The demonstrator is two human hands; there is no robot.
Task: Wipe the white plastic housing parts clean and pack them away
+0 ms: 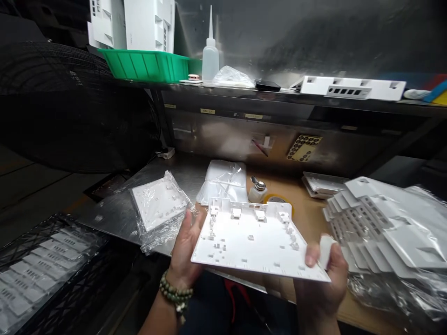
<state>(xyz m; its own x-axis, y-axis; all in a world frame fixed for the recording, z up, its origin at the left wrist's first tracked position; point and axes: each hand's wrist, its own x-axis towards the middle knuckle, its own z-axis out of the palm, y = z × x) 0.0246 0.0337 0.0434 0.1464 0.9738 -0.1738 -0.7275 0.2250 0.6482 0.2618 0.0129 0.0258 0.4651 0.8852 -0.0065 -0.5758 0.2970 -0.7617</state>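
A white plastic housing panel (258, 251) is held up over the front of the bench, its clipped and ribbed inner side facing me. My left hand (186, 249), with a bead bracelet at the wrist, grips its left edge; the fingertips are partly hidden behind it. At the lower right corner, my right hand (330, 274) has the panel between thumb and fingers. A small white piece (326, 251), perhaps a cloth, is tucked in that hand too. Left of the panel lies a similar one in a clear plastic bag (160, 204).
Stacked white housings (394, 223) crowd the right side. Behind the panel are clear bags (225, 179), a pump bottle (257, 191) and a yellow tape roll (279, 199). A shelf carries a green tray (146, 65) and a squeeze bottle (210, 60). A black crate (59, 228) stands lower left.
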